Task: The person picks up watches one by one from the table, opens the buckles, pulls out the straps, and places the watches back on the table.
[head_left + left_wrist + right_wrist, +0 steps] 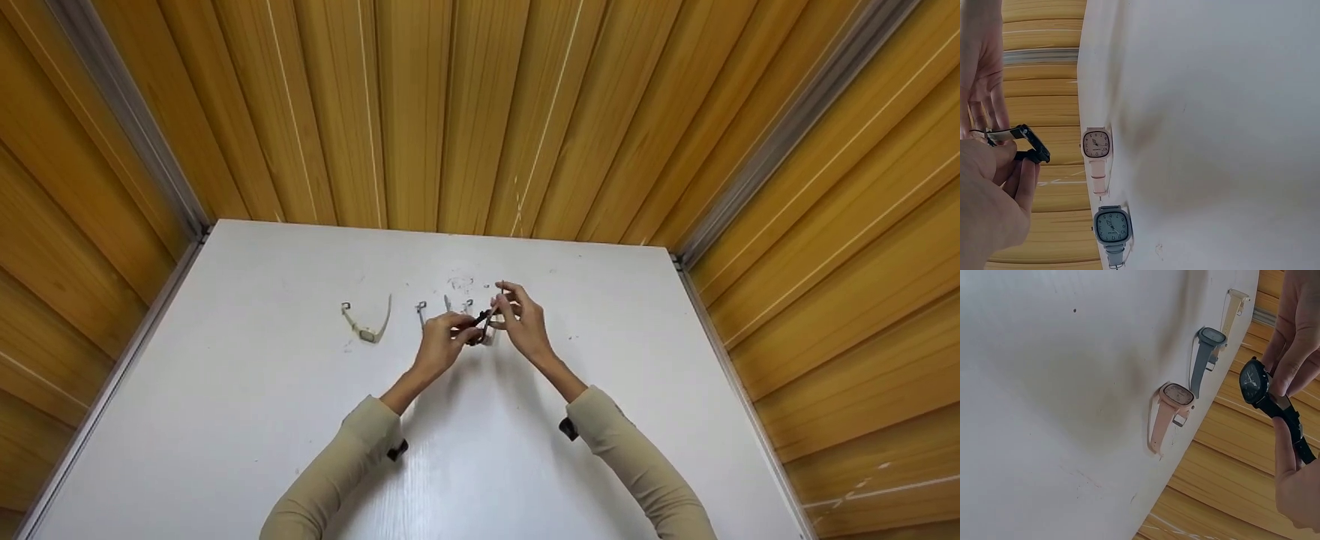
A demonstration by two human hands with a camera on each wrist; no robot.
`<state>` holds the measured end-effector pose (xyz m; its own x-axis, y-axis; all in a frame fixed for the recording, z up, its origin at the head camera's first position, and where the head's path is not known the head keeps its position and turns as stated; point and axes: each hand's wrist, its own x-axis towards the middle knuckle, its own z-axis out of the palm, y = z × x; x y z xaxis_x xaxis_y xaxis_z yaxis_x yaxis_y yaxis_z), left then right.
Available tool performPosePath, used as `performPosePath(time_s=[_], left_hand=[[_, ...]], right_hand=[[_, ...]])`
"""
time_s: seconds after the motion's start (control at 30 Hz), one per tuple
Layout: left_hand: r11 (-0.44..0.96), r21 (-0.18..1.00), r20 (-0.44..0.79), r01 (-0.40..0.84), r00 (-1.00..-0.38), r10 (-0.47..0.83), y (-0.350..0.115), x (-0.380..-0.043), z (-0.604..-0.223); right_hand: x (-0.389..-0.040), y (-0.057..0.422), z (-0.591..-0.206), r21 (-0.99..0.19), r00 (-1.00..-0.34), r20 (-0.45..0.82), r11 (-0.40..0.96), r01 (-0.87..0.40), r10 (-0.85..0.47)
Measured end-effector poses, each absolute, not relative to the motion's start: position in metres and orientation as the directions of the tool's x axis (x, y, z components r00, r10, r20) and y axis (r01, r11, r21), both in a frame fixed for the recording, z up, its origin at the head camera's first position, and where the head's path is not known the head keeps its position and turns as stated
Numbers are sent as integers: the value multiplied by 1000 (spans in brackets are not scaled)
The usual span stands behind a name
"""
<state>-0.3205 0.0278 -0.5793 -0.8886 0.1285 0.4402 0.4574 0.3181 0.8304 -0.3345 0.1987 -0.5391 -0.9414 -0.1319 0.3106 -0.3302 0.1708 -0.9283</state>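
Observation:
A black wristwatch (481,324) is held up between both hands above the white table. My left hand (442,341) grips it near its case; the round dark dial (1251,382) shows in the right wrist view. Along the strap, my right hand (529,326) pinches the band, its thumb (1283,444) lying against it. Beneath the hands, a pink watch (1096,143) and a grey-blue watch (1112,228) stand on the table, partly hidden in the head view. Left of them is a cream watch (367,335) with its strap spread.
The white table (225,420) reaches to yellow wood-patterned panels (405,112) at the back and sides. Small dark specks and scuff marks (460,283) lie on the surface beyond the hands. Grey metal rails (135,112) run up the corners.

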Motion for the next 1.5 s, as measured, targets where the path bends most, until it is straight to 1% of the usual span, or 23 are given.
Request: performPosePath(time_s=[0.13, 0.23, 0.37, 0.47, 0.6, 0.77, 0.9, 1.0, 1.17, 1.37, 1.5], left_hand=[[304, 856, 397, 418, -909, 130, 26, -320, -579], [313, 860, 383, 404, -915, 127, 26, -318, -580], [307, 858, 395, 413, -911, 121, 25, -318, -581], [301, 857, 405, 419, -908, 111, 24, -320, -580], [322, 849, 413, 420, -906, 92, 22, -321, -580], [349, 837, 420, 421, -904, 84, 20, -319, -580], [332, 841, 423, 428, -902, 92, 19, -319, -580], [331, 840, 422, 430, -901, 100, 19, -319, -580], [331, 849, 404, 413, -909, 99, 20, -319, -579], [276, 864, 414, 420, -906, 84, 23, -317, -579], [250, 873, 415, 418, -907, 65, 26, -316, -581]], right_hand=[[-336, 198, -544, -959, -964, 248, 114, -258, -93], [-336, 198, -546, -969, -971, 221, 90, -229, -88], [-335, 200, -547, -971, -971, 221, 77, -228, -89], [-330, 200, -540, -969, -967, 234, 64, -240, -99], [-320, 198, -527, -948, -946, 274, 115, -296, -173], [-315, 196, -525, -874, -879, 375, 203, -441, -294], [-315, 195, -526, -823, -839, 431, 236, -516, -331], [-314, 195, -527, -809, -831, 438, 252, -531, -344], [-314, 194, -529, -798, -824, 455, 258, -545, -337], [-312, 190, -530, -762, -812, 524, 283, -582, -259], [-308, 187, -530, -766, -824, 526, 304, -567, -212]])
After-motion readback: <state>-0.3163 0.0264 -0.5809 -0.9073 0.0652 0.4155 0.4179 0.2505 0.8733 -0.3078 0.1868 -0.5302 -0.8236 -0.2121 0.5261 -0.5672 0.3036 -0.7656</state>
